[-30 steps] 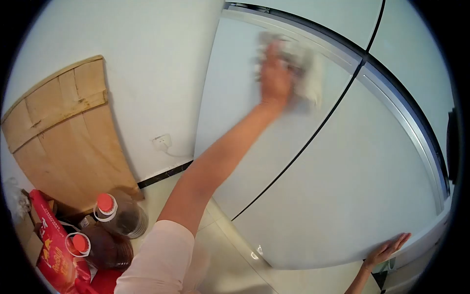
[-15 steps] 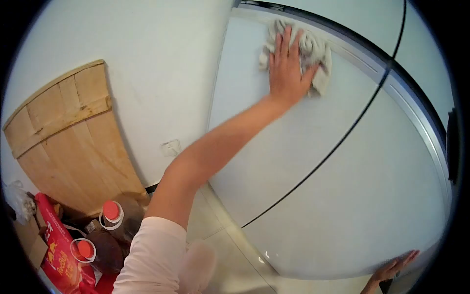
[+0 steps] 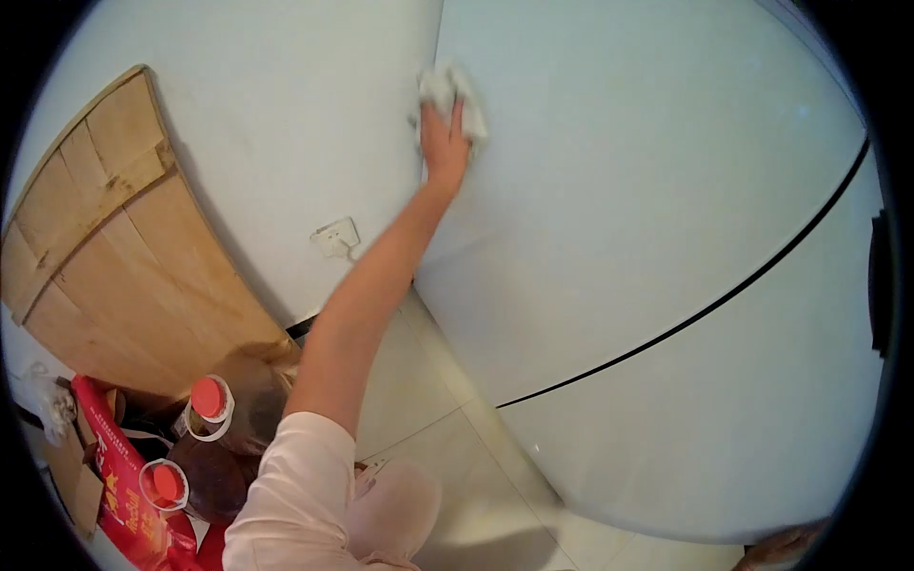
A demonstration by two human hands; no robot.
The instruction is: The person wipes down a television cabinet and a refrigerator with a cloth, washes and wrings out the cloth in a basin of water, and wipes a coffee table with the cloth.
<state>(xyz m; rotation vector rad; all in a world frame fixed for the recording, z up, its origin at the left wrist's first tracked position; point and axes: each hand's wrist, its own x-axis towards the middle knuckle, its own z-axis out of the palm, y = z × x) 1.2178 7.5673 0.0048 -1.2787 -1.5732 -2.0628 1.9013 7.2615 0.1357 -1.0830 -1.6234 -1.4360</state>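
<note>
My left hand (image 3: 445, 147) presses a crumpled pale cloth (image 3: 468, 107) against the left edge of a glossy white refrigerator door (image 3: 609, 200). The cloth bunches around the fingertips and is slightly blurred. The arm reaches up and away across the view. At the bottom right, my right hand (image 3: 785, 548) lies at the door's lower edge in shadow, its fingers stretched out and partly cut off by the frame. No object shows in it.
A wooden board (image 3: 133, 257) leans on the white wall beside a socket (image 3: 335, 238). Below it stand large red-capped jugs (image 3: 205, 476) and a red bag (image 3: 124, 485). A black gap (image 3: 685, 328) divides the refrigerator doors. Tiled floor (image 3: 419, 419) lies beneath.
My left hand has moved the cloth from the door's upper part to its left edge. The view has shifted, and less of my right hand shows at the bottom right.
</note>
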